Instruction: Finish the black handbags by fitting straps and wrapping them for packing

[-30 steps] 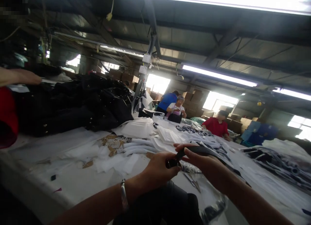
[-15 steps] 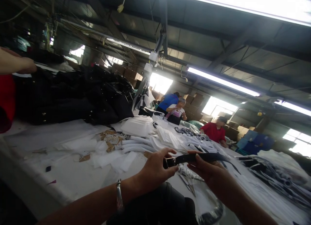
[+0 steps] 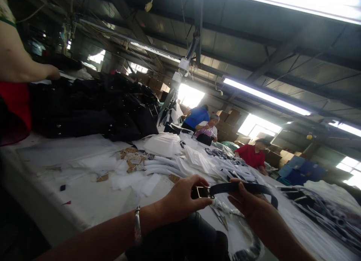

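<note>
A dark strap [image 3: 225,187] curves between my two hands above the table. My left hand [image 3: 184,197], with a silver bangle at the wrist, is closed at the strap's left end, thumb and fingers around a metal-framed buckle [image 3: 202,192]. Farther along, my right hand [image 3: 249,202] pinches the strap between thumb and fingers, and its free end bends down past that hand. Below both hands is a black leather-like bag [image 3: 183,236], partly hidden by my left forearm.
The white table [image 3: 93,204] carries stacked white sheets [image 3: 163,144], brown tags [image 3: 134,159] and a heap of black bags [image 3: 93,110]. At the left a co-worker's arm [image 3: 31,69] reaches over the heap. Bundled straps [image 3: 324,212] lie right; other people work beyond.
The view has shifted slightly, and the co-worker's arm at the left shows more. My right hand has moved slightly right along with the strap, whose free end now curls down more.
</note>
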Demonstrator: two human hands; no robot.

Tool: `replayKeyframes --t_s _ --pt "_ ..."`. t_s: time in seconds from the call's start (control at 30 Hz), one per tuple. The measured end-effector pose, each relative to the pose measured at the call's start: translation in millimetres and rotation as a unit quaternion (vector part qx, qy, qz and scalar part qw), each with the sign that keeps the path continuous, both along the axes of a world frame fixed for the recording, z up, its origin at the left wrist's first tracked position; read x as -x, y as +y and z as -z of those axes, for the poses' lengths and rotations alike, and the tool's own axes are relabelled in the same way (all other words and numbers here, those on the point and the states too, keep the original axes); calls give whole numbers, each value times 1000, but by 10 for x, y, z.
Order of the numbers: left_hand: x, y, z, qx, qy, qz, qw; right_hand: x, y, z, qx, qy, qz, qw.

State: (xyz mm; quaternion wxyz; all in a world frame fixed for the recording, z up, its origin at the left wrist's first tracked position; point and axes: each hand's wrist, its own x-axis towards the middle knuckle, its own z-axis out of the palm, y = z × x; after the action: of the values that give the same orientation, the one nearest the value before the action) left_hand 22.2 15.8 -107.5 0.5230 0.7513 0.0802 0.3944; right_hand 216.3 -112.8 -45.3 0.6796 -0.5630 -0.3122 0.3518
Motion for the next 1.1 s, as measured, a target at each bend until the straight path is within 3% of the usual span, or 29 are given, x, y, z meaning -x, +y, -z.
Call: replayKeyframes --t_s 0.1,0.27,0.33,0.47,0.63,0.8,1.1 --pt "36 17 -15 29 -5 31 999 26 -13 -37 -6 -13 -4 1000" --pt "76 35 -60 179 -35 148 972 97 -13 -88 28 -23 -21 999" --pt "79 44 -75 211 -44 166 962 147 -7 -119 35 -37 -33 998" --pt "58 48 -88 250 -31 161 954 287 13 -218 42 -106 -48 992" --pt "37 53 -62 239 -29 150 959 426 44 -336 55 -214 -67 973" --pt "63 70 -51 257 -39 165 951 461 85 -304 57 -265 -87 959" --pt "76 42 -96 264 -14 115 958 578 105 -304 73 -359 -69 928"
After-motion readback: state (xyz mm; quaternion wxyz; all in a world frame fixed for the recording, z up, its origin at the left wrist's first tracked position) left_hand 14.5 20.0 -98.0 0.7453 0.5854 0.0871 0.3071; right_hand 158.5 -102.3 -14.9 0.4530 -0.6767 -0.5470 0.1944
